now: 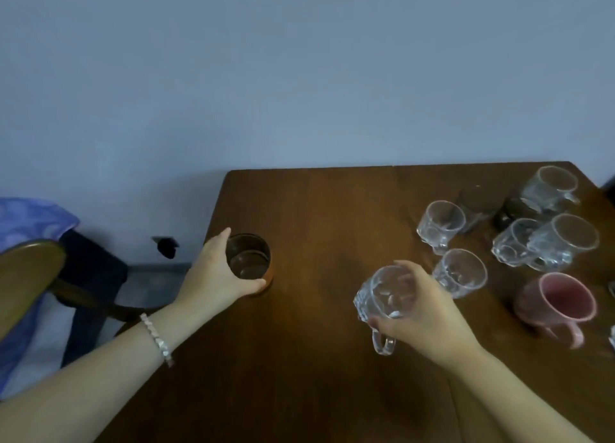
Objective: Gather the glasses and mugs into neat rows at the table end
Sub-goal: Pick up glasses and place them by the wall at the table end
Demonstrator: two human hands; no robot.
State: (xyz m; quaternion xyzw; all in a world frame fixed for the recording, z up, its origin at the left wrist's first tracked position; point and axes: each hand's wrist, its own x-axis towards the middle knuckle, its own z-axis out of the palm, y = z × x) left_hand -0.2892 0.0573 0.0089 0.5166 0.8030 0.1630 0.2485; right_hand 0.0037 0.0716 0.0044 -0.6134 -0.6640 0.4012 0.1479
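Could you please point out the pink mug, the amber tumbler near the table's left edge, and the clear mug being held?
pink mug [532, 304]: head view, on its outer wall.
amber tumbler [258, 252]: head view, on its far inner wall.
clear mug [382, 291]: head view, on its faceted side wall.

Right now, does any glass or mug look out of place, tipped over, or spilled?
Nothing is spilled or broken. One amber glass stands alone near the table's left edge, far from the cluster at the right; the left hand grips it. The right hand holds a clear mug tilted.
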